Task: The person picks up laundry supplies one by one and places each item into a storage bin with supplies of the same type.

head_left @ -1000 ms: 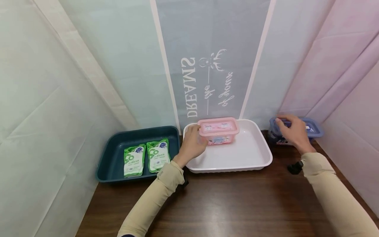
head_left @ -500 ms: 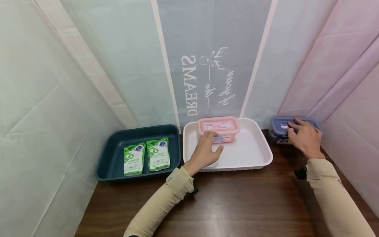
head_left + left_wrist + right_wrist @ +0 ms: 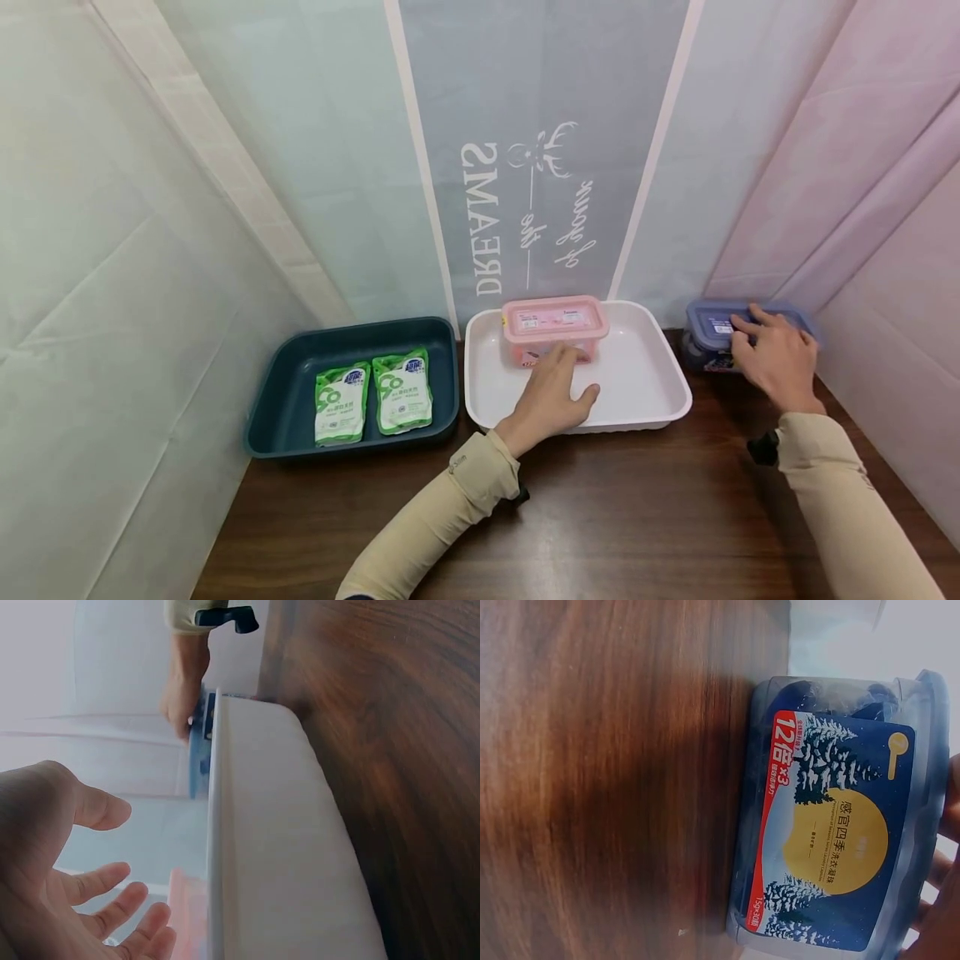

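My left hand (image 3: 551, 396) hovers over the white tray (image 3: 637, 383) with its fingers spread, beside the front of a pink lidded tub (image 3: 555, 321) that stands in the tray. Its thumb and fingers appear apart and bare in the left wrist view, and the tub (image 3: 180, 911) is partly hidden behind the tray's rim. At the far right, my right hand (image 3: 780, 362) rests on the lid of a blue tub of laundry capsules (image 3: 708, 329). The right wrist view shows that tub's snowy-tree label (image 3: 836, 825), with the fingers at the lid's outer face.
A dark green tray (image 3: 273, 408) stands left of the white one, holding two green-and-white pouches (image 3: 341, 404). Printed cloth walls (image 3: 555, 67) close off the back and sides. Dark wooden tabletop (image 3: 637, 517) extends along the front.
My left hand has moved right across the front of the pink tub. My right hand has shifted right and slightly nearer on the blue tub's lid. Both tubs stay in place.
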Demonstrator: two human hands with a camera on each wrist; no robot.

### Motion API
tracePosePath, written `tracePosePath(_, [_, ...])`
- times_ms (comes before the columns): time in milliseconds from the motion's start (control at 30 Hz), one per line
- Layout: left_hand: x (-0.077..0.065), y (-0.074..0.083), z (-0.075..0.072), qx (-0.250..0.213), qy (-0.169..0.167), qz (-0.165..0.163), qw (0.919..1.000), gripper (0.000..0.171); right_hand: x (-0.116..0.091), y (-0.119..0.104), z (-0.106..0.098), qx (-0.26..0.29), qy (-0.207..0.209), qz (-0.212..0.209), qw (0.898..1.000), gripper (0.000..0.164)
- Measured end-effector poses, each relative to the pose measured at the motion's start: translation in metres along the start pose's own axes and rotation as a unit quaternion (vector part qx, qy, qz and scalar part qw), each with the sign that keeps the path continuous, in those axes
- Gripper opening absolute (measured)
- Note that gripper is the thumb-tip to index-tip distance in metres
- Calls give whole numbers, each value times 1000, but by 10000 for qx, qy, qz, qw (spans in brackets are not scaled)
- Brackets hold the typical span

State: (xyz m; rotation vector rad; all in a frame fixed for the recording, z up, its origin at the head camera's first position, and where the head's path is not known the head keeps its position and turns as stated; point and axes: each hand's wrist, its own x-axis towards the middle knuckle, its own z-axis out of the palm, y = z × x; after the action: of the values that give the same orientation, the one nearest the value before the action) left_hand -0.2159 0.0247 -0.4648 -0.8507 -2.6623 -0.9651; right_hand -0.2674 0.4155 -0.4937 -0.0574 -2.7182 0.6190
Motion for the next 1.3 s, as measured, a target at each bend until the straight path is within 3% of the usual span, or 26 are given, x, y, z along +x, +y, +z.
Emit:
tracePosePath(433, [0, 10, 10, -45, -122, -109, 9999, 41, -10, -6, -2, -37, 106, 67, 9999, 51])
tracePosePath(1033, [1, 18, 5, -15, -155, -125, 9998, 41, -28, -12, -7, -24, 18, 7, 10000, 52])
tracePosePath(1300, [1, 21, 4, 1, -161, 33, 9999, 40, -42, -14, -12, -145, -24, 67, 9999, 53])
